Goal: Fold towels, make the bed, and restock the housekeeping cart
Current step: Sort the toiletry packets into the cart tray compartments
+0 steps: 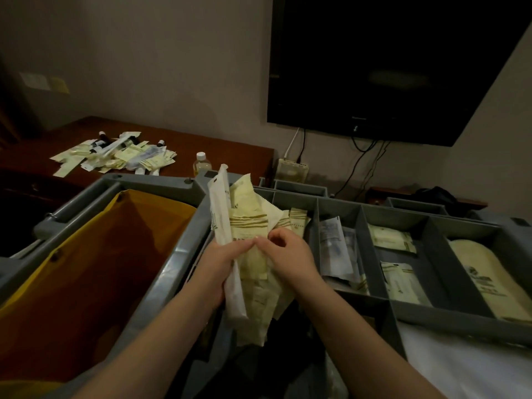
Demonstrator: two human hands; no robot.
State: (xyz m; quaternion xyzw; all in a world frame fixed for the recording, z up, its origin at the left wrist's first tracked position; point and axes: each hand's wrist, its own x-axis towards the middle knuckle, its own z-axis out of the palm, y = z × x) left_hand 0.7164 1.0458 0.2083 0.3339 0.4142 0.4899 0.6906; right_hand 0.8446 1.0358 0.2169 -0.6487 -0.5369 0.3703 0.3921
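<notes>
left grip (218, 266) clasps a bundle of packets (247, 226), right grip (290, 254) pinches one; tray (363, 231) at 3 o'clock part-filled, pile (123, 154) on counter (230, 151) at 10 o'clock awaits sorting.

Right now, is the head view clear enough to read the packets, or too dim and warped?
Head view: dim, warm light; print on the packets in the left hand is too soft to read; the wide-angle lens bows the cart tray and the TV edges.

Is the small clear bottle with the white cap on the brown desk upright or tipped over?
Upright. The small clear bottle stands on the brown desk with its white cap on top.
</notes>
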